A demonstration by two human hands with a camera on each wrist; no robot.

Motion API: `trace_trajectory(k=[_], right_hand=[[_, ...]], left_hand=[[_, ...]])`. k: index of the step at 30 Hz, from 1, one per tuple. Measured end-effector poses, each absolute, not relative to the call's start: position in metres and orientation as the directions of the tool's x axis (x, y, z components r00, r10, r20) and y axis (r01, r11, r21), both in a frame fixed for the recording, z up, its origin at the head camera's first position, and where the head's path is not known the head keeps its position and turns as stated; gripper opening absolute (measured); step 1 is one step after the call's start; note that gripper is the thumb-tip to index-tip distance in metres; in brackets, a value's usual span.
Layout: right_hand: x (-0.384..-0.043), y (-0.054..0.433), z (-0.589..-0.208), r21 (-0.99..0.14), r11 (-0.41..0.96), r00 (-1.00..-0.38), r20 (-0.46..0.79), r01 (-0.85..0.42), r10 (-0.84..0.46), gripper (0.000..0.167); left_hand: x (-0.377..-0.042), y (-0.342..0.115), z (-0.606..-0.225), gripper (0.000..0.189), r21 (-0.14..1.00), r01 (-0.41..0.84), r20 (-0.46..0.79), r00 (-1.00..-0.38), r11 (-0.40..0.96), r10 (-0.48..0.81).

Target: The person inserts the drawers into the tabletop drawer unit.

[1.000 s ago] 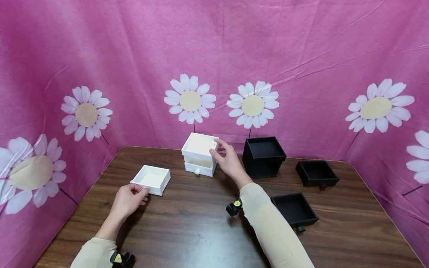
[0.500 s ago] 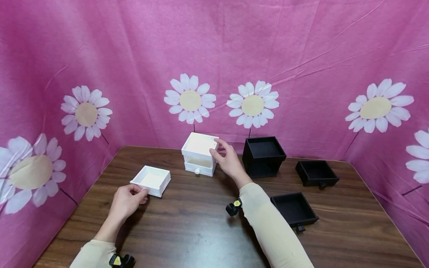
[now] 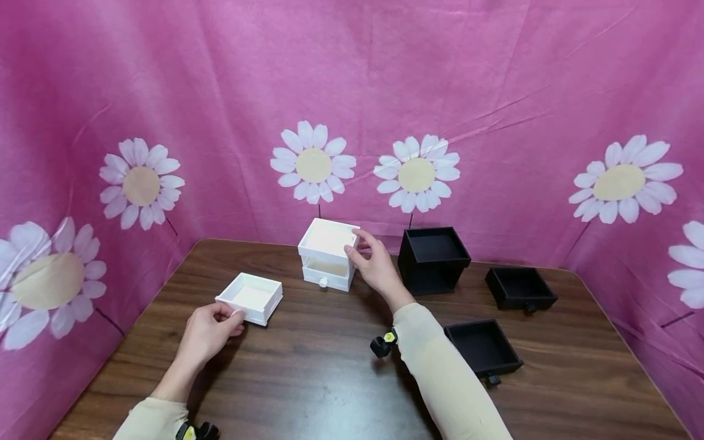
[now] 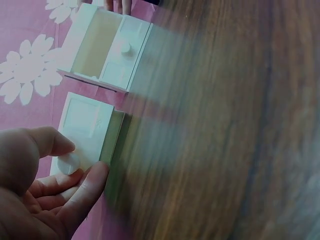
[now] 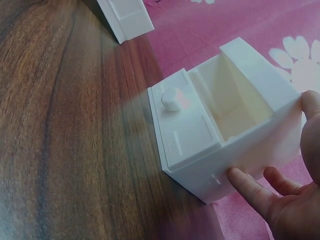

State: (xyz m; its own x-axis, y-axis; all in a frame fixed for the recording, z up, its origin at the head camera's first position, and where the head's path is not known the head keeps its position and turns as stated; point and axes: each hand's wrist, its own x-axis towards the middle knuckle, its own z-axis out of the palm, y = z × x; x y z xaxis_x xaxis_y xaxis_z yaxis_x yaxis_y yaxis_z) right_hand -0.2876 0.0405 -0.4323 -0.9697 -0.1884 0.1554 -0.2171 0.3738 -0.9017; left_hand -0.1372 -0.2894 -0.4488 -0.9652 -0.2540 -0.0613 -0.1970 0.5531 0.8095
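My left hand [image 3: 209,330] pinches the round knob [image 4: 68,163] of a small white drawer [image 3: 253,297] at the left of the table. Whether the drawer touches the table, I cannot tell. A white two-level cabinet [image 3: 328,238] stands at the back, with its upper slot vacant and a knobbed lower drawer [image 5: 187,122] fitted inside. My right hand [image 3: 376,266] rests against the cabinet's right side, its fingers [image 5: 250,187] spread on the wall and one digit at the top edge.
Right of the white cabinet stands a black cabinet [image 3: 434,260] with its front hollow. Two black drawers lie apart from it: one [image 3: 521,287] at the far right and another [image 3: 484,345] nearer, beside my right forearm. A pink daisy-print cloth [image 3: 352,73] hangs behind the brown wooden table [image 3: 308,379].
The white drawer in my left hand has shifted very slightly right and toward me. My right hand stays against the cabinet. The head view has tilted a little.
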Motion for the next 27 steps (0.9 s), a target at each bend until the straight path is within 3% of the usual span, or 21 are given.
trace_trajectory(k=[27], right_hand=[[-0.288, 0.04, -0.434, -0.903, 0.366, -0.968, 0.167, -0.226, -0.186, 0.055]], left_hand=[[-0.13, -0.265, -0.444, 0.02, 0.792, -0.145, -0.008, -0.974, 0.593, -0.228]])
